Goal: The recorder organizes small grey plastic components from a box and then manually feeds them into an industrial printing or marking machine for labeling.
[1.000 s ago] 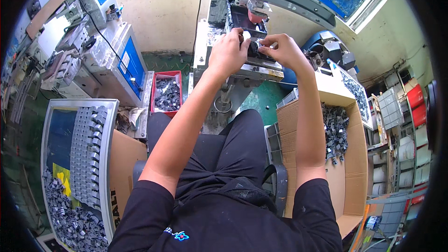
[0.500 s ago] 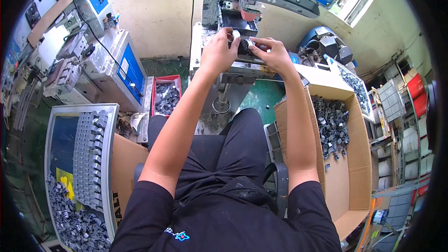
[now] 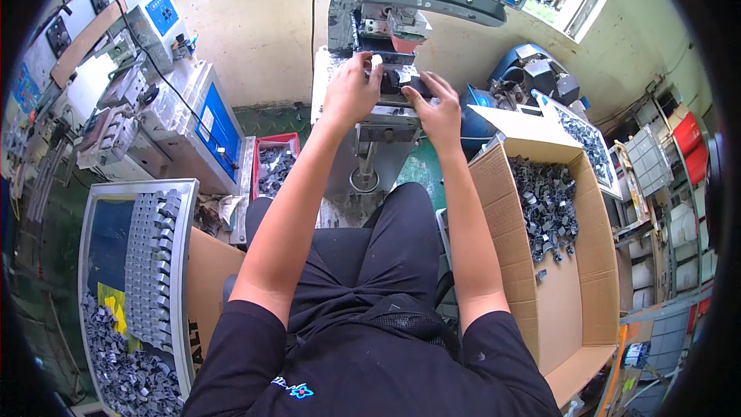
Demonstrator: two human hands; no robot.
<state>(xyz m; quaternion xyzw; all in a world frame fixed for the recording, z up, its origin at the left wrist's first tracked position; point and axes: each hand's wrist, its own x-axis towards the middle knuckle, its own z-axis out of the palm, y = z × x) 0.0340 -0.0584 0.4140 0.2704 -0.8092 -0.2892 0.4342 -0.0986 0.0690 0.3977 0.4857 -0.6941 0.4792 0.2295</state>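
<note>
At the machine in front of me, my left hand is closed, pinching a small plastic part with a pale, shiny face between thumb and fingertips. My right hand has its thumb and fingers apart at the right edge of a dark fixture. A similar small part, its top bright, sits on that fixture between the two hands. Above and behind it hangs a pink pad under the machine's head. The right fingertips partly cover the fixture's side.
To my right stands an open cardboard box with many dark small parts inside. On the left, a framed tray holds rows and heaps of grey parts. A red bin with dark parts sits on the floor, beside a grey-and-blue cabinet.
My right fingers have spread away from the bright-topped part, which now rests on the fixture. The left hand keeps its pinch. The whole view has shifted slightly.
</note>
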